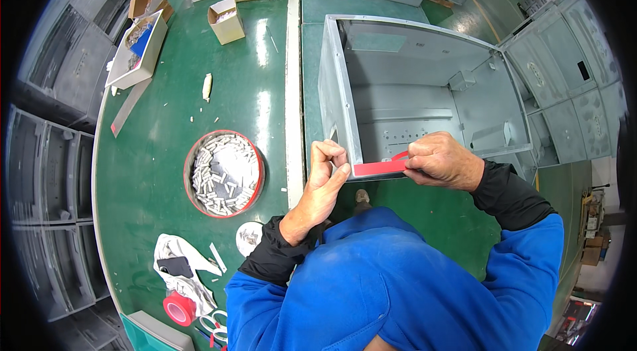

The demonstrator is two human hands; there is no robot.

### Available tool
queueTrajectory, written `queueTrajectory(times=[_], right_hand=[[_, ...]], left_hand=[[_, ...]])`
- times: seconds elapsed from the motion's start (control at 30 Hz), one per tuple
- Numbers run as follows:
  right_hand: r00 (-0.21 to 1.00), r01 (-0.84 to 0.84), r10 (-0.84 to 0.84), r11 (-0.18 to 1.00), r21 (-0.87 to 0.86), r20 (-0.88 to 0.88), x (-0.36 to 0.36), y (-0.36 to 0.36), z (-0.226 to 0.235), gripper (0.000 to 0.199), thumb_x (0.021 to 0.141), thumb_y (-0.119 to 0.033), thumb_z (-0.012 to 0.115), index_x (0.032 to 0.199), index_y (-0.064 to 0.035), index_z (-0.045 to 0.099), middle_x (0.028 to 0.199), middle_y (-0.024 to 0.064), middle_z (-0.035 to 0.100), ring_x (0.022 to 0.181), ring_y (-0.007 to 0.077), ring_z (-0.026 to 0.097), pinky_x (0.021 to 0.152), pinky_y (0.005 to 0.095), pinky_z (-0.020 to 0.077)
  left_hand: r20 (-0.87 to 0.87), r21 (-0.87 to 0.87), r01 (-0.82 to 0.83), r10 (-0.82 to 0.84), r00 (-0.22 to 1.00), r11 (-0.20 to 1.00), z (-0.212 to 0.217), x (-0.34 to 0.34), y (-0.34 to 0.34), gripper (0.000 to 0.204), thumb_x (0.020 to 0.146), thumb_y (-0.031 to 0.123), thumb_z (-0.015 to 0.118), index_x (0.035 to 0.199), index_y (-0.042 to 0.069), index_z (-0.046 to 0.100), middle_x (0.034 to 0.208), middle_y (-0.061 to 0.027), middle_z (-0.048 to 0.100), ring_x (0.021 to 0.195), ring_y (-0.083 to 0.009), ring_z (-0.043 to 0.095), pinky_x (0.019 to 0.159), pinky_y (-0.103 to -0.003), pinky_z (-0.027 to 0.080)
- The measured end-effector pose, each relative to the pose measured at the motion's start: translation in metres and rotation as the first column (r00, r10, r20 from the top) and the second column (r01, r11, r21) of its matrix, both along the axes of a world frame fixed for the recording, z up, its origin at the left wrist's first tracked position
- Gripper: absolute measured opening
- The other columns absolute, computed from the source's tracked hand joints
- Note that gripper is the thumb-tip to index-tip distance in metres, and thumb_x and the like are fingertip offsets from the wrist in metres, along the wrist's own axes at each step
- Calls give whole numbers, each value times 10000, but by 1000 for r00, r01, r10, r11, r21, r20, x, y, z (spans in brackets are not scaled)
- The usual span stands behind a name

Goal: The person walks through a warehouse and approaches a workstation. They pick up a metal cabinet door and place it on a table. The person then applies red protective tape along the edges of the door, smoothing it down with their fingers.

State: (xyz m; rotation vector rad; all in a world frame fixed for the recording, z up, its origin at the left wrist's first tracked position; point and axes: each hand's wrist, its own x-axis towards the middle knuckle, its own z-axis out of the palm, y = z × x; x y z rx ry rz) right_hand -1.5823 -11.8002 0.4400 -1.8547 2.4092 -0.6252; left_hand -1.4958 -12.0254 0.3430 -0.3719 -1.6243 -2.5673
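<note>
A grey metal cabinet (401,114) lies with its open side facing up, in front of me and to the right. Along its near edge runs a strip of red tape (379,168), with a short piece curling up beside my fingers. My right hand (439,161) is closed, the tape's right part pinched between thumb and fingers. At the cabinet's near left corner, my left hand (325,177) is closed over the edge. Its thumb lies by the tape's left end, and its curled fingertips are partly hidden.
To the left, a green table (172,95) carries a round red-rimmed tub (260,185) of small metal cylinders, a small white dish (247,237), a red tape roll (178,309), scissors (215,324), a phone (175,266) on a white cloth and parts boxes (227,22). More cabinets (564,79) stand right.
</note>
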Motion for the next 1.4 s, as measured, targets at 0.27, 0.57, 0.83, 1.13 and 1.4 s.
queueTrajectory(times=[0.27, 0.57, 0.83, 1.13, 1.4], right_hand=[[1000, -1, 1, 1000, -11, 13, 1, -2, 3, 215, 680, 6, 694, 699, -50, 487, 617, 50, 457, 514, 224, 495, 450, 350, 386], [1000, -9, 9, 999, -32, 11, 1, -3, 3, 226, 691, -1, 687, 700, -57, 468, 605, 52, 412, 497, 227, 465, 438, 355, 358], [980, 96, -96, 995, 8, 176, 4, 1, 11, 205, 742, -85, 677, 732, -59, 474, 639, 52, 457, 556, 245, 488, 553, 394, 407], [894, 358, -300, 924, -130, 333, 1, 49, 11, 194, 776, -20, 628, 757, -67, 440, 668, 38, 447, 618, 216, 471, 907, 393, 439], [744, 663, -646, 747, -59, 171, 16, 128, 27, 171, 810, -119, 638, 838, -38, 490, 782, 68, 516, 853, 238, 478, 757, 371, 432]], left_hand=[[-15, -77, -72, 71, 997, 994, -3, 0, 3, 239, 877, 33, 509, 1042, 127, 363, 895, -20, 337, 785, -106, 335, 727, -232, 317], [39, -120, -157, 163, 986, 980, 3, 3, 11, 275, 835, 18, 558, 1010, 90, 358, 880, -27, 317, 801, -128, 315, 795, -269, 289], [-33, -288, -301, 304, 952, 909, 0, 4, 20, 294, 791, -10, 584, 999, 80, 397, 905, -47, 350, 833, -157, 338, 840, -296, 246], [-96, -304, -381, 369, 924, 873, -5, 5, 26, 292, 784, -39, 562, 1019, 64, 424, 997, -76, 381, 882, -171, 352, 872, -303, 262], [-107, -272, -358, 342, 934, 893, 8, 2, 28, 249, 833, -2, 521, 981, 93, 344, 959, -54, 328, 883, -146, 315, 840, -287, 281]])
